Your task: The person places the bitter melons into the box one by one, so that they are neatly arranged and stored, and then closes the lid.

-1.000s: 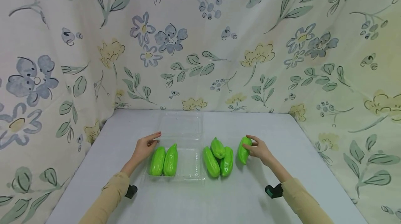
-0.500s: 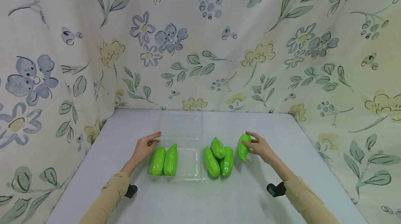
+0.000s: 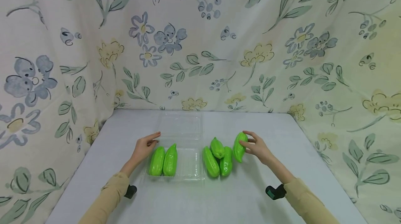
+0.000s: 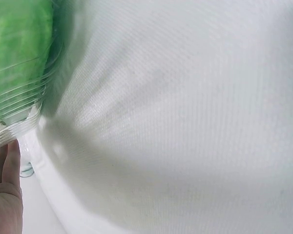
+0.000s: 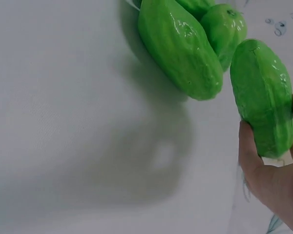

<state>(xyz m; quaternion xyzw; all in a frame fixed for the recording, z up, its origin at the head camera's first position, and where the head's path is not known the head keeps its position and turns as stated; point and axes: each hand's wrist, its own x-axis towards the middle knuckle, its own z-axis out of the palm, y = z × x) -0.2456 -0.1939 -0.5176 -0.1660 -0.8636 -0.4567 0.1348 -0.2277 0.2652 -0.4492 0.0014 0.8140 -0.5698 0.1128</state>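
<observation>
In the head view my right hand (image 3: 257,148) holds a glossy, ridged green gourd (image 3: 240,146) between thumb and fingers, tilted, its narrow end down. The right wrist view shows the same gourd (image 5: 264,100) in the fingers, apart from the nearby ones. My left hand (image 3: 144,147) is at the left back edge of a clear plastic clamshell container (image 3: 189,168); the left wrist view shows its fingertips pinching the container's edge. Two green gourds (image 3: 170,160) lie side by side in the container's left half. Three more, one of them a gourd (image 3: 211,162) nearest the container, lie grouped to its right.
The container's lid (image 3: 180,124) lies folded back, away from me. Everything stands on a white-covered table (image 3: 200,203). A floral curtain (image 3: 200,88) hangs behind and along both sides of it.
My right hand has raised its gourd slightly and brought it leftward, nearer the group of three. The left hand and the container stay as they were.
</observation>
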